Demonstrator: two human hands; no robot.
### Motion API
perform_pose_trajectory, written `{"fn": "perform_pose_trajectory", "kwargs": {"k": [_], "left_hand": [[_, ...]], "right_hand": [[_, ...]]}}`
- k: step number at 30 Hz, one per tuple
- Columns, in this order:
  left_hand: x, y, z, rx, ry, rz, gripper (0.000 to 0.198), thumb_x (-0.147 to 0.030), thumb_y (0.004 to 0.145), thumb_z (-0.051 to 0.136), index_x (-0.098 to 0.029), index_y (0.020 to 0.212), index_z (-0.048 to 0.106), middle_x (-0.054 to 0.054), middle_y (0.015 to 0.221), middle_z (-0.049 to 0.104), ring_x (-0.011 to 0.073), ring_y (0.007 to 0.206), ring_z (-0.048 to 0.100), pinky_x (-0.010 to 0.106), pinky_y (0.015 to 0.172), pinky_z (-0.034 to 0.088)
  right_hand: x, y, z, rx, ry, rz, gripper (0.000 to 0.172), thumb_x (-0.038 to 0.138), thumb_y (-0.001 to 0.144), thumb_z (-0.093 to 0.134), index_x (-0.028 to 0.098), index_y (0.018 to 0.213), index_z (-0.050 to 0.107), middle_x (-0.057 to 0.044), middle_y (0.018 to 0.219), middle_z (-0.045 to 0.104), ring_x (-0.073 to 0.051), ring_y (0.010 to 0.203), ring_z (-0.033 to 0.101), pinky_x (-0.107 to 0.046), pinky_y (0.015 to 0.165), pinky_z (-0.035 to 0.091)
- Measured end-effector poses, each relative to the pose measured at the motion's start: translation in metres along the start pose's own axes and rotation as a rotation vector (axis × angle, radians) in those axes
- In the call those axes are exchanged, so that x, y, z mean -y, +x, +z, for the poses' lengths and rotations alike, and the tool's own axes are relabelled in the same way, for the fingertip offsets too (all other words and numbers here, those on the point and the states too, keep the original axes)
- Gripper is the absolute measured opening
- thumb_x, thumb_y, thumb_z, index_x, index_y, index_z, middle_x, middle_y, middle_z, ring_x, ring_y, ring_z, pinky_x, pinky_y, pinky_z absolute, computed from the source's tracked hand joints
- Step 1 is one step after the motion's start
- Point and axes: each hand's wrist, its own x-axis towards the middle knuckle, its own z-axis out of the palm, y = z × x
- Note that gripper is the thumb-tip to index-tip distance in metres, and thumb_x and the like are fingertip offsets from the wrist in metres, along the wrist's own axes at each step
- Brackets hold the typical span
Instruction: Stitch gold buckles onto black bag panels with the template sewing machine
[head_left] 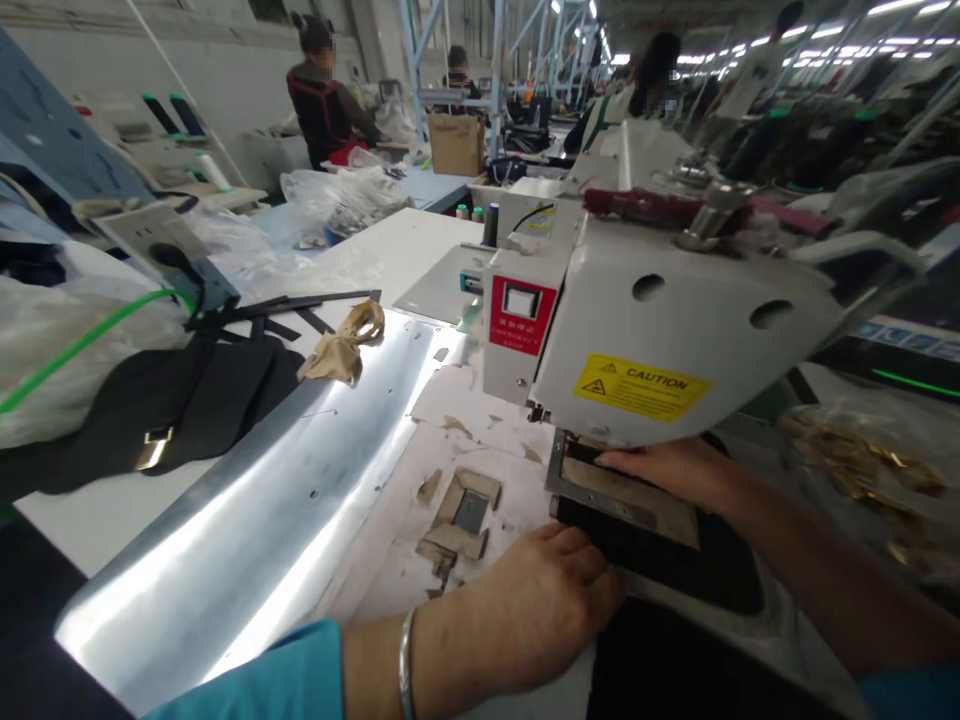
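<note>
A black flat piece of material (pixel 675 560) lies under the head of a white sewing machine (pixel 675 320). On top of it sits a metal clamp frame (pixel 556 465) with a worn tan plate (pixel 630 495). My left hand (pixel 551 605) is closed, its curled fingers at the black piece's near left edge, fingertips partly hidden. From the right, my right hand (pixel 679 472) reaches in beneath the machine head. One digit lies along the frame opening; its other fingers are hidden, and the hand appears to grip the black piece.
A shiny metal plate (pixel 300 500) covers the table's left part. Beside it are black strapped pieces with a gold buckle (pixel 155 448) and a tan cloth scrap (pixel 341 350). A red emergency stop switch (pixel 517 312) faces me. Bagged gold hardware (pixel 862 470) lies right. People work behind.
</note>
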Motion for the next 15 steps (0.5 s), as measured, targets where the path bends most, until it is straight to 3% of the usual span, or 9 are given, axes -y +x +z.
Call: {"fn": "perform_pose_trajectory", "kwargs": {"k": [2,4,9,15], "left_hand": [[0.003,0.0,0.002,-0.016,-0.01,0.027,0.014,-0.018,0.1,0.047,-0.015,0.091,0.058,0.004,0.086,0.062,0.0184,0.082,0.057,0.031,0.081,0.048],[0.005,0.001,0.003,-0.034,-0.007,0.052,0.014,-0.018,0.1,0.048,-0.015,0.091,0.058,0.004,0.086,0.062,0.0184,0.083,0.057,0.031,0.081,0.048],[0.008,0.001,0.005,-0.072,-0.007,0.079,0.013,-0.017,0.1,0.05,-0.014,0.09,0.058,0.003,0.084,0.061,0.0182,0.082,0.056,0.031,0.081,0.047],[0.009,-0.001,0.009,-0.077,-0.013,0.086,0.012,-0.017,0.1,0.049,-0.014,0.094,0.059,0.003,0.088,0.061,0.0188,0.086,0.057,0.031,0.083,0.046]], "right_hand": [[0.006,0.0,0.002,0.166,0.089,0.168,0.019,0.041,0.077,0.065,0.023,0.071,0.067,0.001,0.057,0.063,-0.015,0.045,0.055,-0.028,0.041,0.04],[0.012,0.0,0.001,0.24,0.115,0.285,0.029,0.045,0.079,0.061,0.021,0.063,0.062,0.0,0.053,0.06,-0.014,0.043,0.051,-0.028,0.041,0.039],[0.032,0.003,-0.013,0.288,0.078,0.266,0.041,0.049,0.079,0.062,0.022,0.049,0.054,0.0,0.046,0.054,-0.015,0.051,0.056,-0.03,0.061,0.048],[0.053,0.011,-0.019,0.327,-0.026,0.284,0.043,0.038,0.083,0.061,0.024,0.045,0.05,-0.001,0.047,0.057,-0.016,0.055,0.058,-0.031,0.069,0.047]]}}
